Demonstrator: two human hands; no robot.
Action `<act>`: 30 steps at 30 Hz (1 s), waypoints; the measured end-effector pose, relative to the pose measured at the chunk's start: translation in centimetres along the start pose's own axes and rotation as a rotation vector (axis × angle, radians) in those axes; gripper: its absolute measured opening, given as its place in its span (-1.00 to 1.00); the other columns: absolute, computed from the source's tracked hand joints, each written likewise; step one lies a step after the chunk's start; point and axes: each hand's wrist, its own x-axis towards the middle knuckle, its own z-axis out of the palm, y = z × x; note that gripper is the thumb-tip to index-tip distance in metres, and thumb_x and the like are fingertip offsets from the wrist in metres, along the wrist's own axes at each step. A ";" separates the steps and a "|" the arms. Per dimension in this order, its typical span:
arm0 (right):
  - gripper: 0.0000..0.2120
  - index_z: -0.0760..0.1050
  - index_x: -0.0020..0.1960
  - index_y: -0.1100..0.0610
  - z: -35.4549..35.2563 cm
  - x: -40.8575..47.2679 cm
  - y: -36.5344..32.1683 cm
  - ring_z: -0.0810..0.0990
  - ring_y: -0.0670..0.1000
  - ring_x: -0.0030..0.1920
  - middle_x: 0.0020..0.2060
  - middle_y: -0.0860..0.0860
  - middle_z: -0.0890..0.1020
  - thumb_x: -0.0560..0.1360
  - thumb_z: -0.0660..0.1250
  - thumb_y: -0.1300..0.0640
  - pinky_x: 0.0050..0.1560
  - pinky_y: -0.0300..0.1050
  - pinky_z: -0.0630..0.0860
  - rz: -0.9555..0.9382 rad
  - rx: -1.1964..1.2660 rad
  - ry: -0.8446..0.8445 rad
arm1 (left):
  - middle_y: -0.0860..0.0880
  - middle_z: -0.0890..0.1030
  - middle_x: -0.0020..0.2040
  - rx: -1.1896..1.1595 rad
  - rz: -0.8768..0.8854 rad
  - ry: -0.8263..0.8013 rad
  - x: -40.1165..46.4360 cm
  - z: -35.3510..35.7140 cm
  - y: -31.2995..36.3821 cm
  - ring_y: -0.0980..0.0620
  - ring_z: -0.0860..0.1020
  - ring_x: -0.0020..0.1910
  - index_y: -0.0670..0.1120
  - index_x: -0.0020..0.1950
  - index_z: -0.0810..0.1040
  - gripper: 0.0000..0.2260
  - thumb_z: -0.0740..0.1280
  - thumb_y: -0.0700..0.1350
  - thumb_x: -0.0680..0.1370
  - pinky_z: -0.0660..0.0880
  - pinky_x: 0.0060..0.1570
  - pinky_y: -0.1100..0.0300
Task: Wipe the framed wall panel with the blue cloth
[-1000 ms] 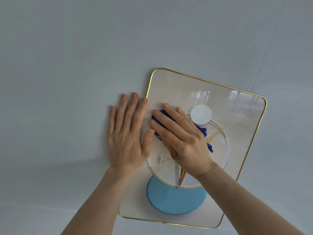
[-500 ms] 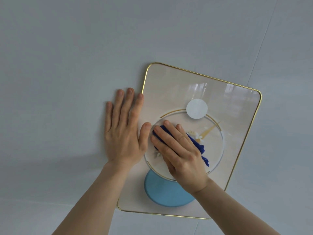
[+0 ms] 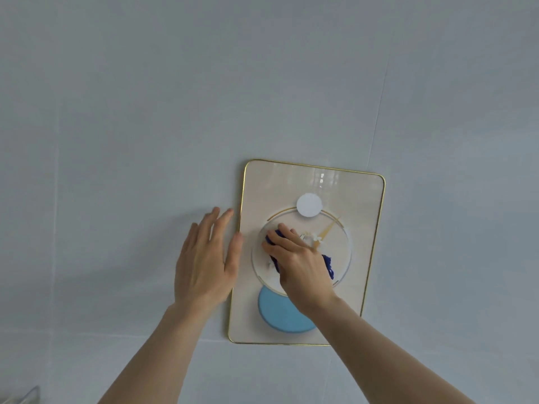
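The framed wall panel (image 3: 358, 199) hangs on a pale grey wall; it is cream with a thin gold rim, a white disc, a ring and a light blue disc. My right hand (image 3: 300, 266) presses the dark blue cloth (image 3: 328, 265) flat against the ring in the panel's middle; most of the cloth is hidden under the palm. My left hand (image 3: 204, 260) is open beside the panel's left edge, fingers spread, the thumb near the gold rim. Whether it touches the wall is unclear.
The pale grey wall (image 3: 145, 141) fills the view, with faint seams at the right and near the bottom. A small pale object (image 3: 20, 396) shows at the bottom left corner.
My right hand has slid the cloth down from the panel's upper left to its middle. My left hand has moved off the panel's edge onto the wall side.
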 end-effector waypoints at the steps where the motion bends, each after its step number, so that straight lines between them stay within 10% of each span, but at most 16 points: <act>1: -0.58 0.65 0.03 0.16 -1.0 -0.5 -0.3 0.63 0.14 0.19 -0.02 -0.01 0.70 0.34 0.38 0.58 0.00 0.04 0.70 0.070 0.032 0.025 | -0.03 0.35 0.60 -0.009 -0.017 0.000 -1.0 -0.5 0.1 -0.04 0.31 0.58 0.08 0.57 0.28 -0.46 -0.06 0.24 0.64 0.22 0.59 -0.04; 4: -0.69 0.72 -0.01 0.14 -3.6 -2.3 -0.6 0.70 0.16 0.10 -0.05 0.05 0.77 0.45 0.39 0.50 -0.06 0.10 0.71 0.336 0.218 0.081 | -0.01 0.49 0.48 -0.022 -0.045 -0.003 -3.2 -1.3 1.0 -0.05 0.44 0.46 0.04 0.50 0.38 -0.49 0.05 0.22 0.62 0.40 0.44 -0.03; 9: -0.78 0.76 -0.09 -0.04 -7.0 -4.7 0.0 0.70 -0.24 -0.09 -0.15 -0.19 0.78 0.52 0.46 0.27 -0.08 -0.53 0.48 0.814 0.572 0.012 | 0.14 0.54 0.36 -0.118 0.017 -0.141 -4.6 -1.2 4.5 0.03 0.49 0.34 0.12 0.42 0.44 -0.63 0.31 0.09 0.61 0.44 0.27 0.08; 16: -0.85 0.64 -0.13 0.06 -10.7 -7.4 1.0 0.77 0.01 -0.15 -0.14 -0.04 0.76 0.44 0.58 0.25 -0.07 -0.01 0.71 1.009 0.830 -0.010 | 0.32 0.56 0.35 -0.344 0.143 -0.560 -4.4 0.3 9.4 0.22 0.48 0.38 0.35 0.39 0.41 -0.59 0.39 0.04 0.59 0.48 0.37 0.00; 25: -0.83 0.60 -0.14 0.15 -14.0 -10.9 5.0 0.71 0.14 -0.13 -0.14 0.15 0.70 0.46 0.55 0.35 -0.08 -0.02 0.66 1.045 1.281 -0.104 | 0.13 0.72 -0.06 -0.471 0.074 -0.570 -4.7 2.5 13.5 0.15 0.66 -0.03 0.19 0.11 0.63 -0.83 0.46 -0.04 0.55 0.63 0.10 0.02; 30: -0.85 0.62 -0.08 0.18 -14.8 -12.8 7.3 0.72 0.08 -0.14 -0.19 0.08 0.72 0.46 0.55 0.35 -0.06 0.01 0.71 1.048 1.109 -0.305 | 0.14 0.69 -0.08 -0.369 0.109 -0.629 -5.3 3.5 14.4 0.14 0.63 -0.06 0.17 0.06 0.66 -0.88 0.44 -0.04 0.57 0.62 0.06 0.06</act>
